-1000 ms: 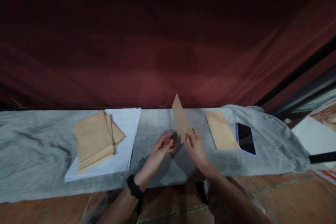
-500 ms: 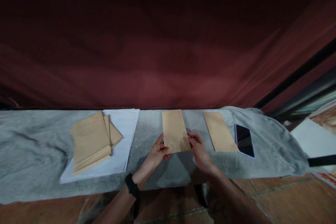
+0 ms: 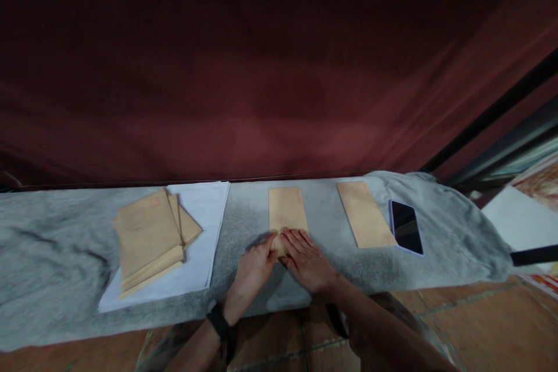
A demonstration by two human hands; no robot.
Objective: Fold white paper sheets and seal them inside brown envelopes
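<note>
A brown paper envelope (image 3: 285, 207) lies in front of me on the grey cloth, its near end covered by both hands. My left hand (image 3: 257, 264) grips the left side of that near end, fingers closed and thumb on top. Stretched flat across the near right part is my right hand (image 3: 307, 258), its fingers pressing on the paper beside the left thumb. A second brown envelope (image 3: 365, 215) rests to the right of my hands.
At the left, a fanned pile of brown envelopes (image 3: 148, 232) sits on white paper sheets (image 3: 215, 209). A phone (image 3: 406, 226) lies at the right, touching the second envelope's corner. Grey cloth (image 3: 52, 267) covers the bench, and a dark red curtain (image 3: 279, 99) hangs behind.
The envelope went from being held at its two sides to lying on the cloth. My right hand moved left onto its near end and flattened there; my left hand stayed at the left edge.
</note>
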